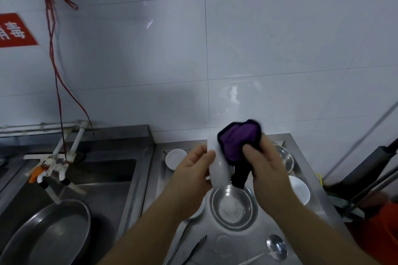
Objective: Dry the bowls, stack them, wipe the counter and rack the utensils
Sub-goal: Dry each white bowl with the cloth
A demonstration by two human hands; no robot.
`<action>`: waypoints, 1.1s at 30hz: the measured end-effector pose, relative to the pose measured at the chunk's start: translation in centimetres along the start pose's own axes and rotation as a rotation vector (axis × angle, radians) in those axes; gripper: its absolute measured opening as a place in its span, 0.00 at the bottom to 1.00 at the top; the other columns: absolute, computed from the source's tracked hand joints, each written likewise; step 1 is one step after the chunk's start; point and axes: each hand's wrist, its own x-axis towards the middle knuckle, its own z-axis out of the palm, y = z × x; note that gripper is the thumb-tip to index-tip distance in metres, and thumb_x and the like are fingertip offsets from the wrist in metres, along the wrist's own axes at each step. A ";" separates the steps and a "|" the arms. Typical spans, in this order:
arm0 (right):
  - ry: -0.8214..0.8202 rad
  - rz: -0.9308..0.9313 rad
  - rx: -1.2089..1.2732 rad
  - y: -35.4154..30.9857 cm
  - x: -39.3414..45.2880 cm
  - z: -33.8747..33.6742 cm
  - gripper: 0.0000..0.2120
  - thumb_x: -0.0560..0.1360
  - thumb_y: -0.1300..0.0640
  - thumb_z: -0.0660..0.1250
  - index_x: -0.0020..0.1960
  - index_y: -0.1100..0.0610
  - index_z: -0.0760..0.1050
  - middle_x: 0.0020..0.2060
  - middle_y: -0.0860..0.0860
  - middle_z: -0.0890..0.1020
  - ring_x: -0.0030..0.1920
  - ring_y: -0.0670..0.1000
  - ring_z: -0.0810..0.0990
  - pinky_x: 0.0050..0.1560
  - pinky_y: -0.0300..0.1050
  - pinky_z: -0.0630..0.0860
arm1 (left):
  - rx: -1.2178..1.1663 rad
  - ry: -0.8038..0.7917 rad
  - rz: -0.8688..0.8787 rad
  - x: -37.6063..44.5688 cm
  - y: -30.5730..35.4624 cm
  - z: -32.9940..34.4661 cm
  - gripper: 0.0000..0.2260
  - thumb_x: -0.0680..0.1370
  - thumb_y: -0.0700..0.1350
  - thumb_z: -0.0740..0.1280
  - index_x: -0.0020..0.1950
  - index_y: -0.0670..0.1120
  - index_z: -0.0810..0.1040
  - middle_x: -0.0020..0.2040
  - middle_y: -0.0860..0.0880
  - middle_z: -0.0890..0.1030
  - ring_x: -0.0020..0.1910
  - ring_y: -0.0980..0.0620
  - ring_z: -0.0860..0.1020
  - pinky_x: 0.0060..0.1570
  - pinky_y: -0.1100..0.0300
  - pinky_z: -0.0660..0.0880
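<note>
Currently we hold a white bowl (pixel 217 168) up over the steel counter (pixel 254 241), tilted on its side, mouth facing right. Our left hand (pixel 191 176) grips its outer wall, thumb on the rim, fingers curled round the back. Our right hand (pixel 261 163) is clamped on a purple cloth (pixel 237 140) with dark edging, bunched and pushed into the bowl's opening; a dark tail of cloth hangs below the hand.

Directly beneath the bowl, a steel bowl (pixel 232 206) sits upright on the counter. Further back left, a small white dish (pixel 175 158). Right of our right hand, another white bowl (pixel 300 189) near the counter edge, and behind it a second steel bowl (pixel 287 160), partly hidden by the hand. Under our left wrist the rim of one more white dish (pixel 199 211) shows.

Near edge of the counter: a steel ladle (pixel 276 247), bowl end up, tongs (pixel 195 247) just left of it, and a long thin utensil handle (pixel 178 243) beside those; what it belongs to we can't tell.

Left of the counter, a steel sink (pixel 112 178) with a large round steel pan (pixel 49 234) in it and white pipe taps (pixel 51 165) over it. Red cord (pixel 56 71) hangs down the white tiled wall (pixel 280 49); a red sign (pixel 15 30) sits at far left. Something orange (pixel 379 232) and dark poles (pixel 370 180) stand at far right.
</note>
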 end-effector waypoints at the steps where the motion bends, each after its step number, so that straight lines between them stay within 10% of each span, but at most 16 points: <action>1: -0.041 -0.106 -0.182 0.2 -0.2 0.1 0.09 0.74 0.47 0.69 0.54 0.41 0.80 0.50 0.46 0.81 0.51 0.46 0.81 0.50 0.38 0.78 | 0.004 -0.046 -0.001 -0.2 0.1 0.1 0.13 0.80 0.50 0.70 0.62 0.48 0.83 0.59 0.40 0.85 0.53 0.43 0.85 0.52 0.48 0.83; 8: -0.215 -0.349 -0.619 0.8 1.0 -0.8 0.18 0.78 0.50 0.69 0.67 0.40 0.78 0.63 0.39 0.80 0.64 0.48 0.80 0.60 0.34 0.76 | 0.033 -0.121 -0.072 -1.4 0.6 -0.6 0.17 0.82 0.47 0.70 0.71 0.46 0.79 0.66 0.39 0.83 0.65 0.36 0.82 0.65 0.34 0.78; 13: 0.014 0.104 -0.241 0.1 3.0 -0.4 0.11 0.72 0.39 0.69 0.46 0.44 0.82 0.40 0.45 0.84 0.42 0.46 0.82 0.47 0.54 0.80 | 0.133 -0.249 -0.012 -2.0 1.5 -0.4 0.12 0.79 0.49 0.69 0.61 0.50 0.84 0.62 0.40 0.84 0.60 0.39 0.83 0.60 0.38 0.81; 20: 0.258 0.665 0.394 0.8 2.3 0.1 0.24 0.80 0.38 0.66 0.63 0.56 0.85 0.57 0.58 0.88 0.57 0.61 0.87 0.52 0.59 0.85 | -0.012 -0.211 0.103 -2.1 1.7 0.5 0.12 0.82 0.45 0.64 0.60 0.51 0.85 0.62 0.46 0.85 0.61 0.46 0.84 0.56 0.52 0.83; 33: 0.361 0.702 0.476 0.6 2.7 0.1 0.21 0.80 0.43 0.67 0.64 0.56 0.84 0.58 0.58 0.87 0.60 0.63 0.85 0.52 0.59 0.85 | -0.078 -0.155 -0.041 -1.3 3.8 1.0 0.18 0.78 0.46 0.70 0.67 0.43 0.79 0.61 0.40 0.86 0.58 0.39 0.86 0.47 0.47 0.85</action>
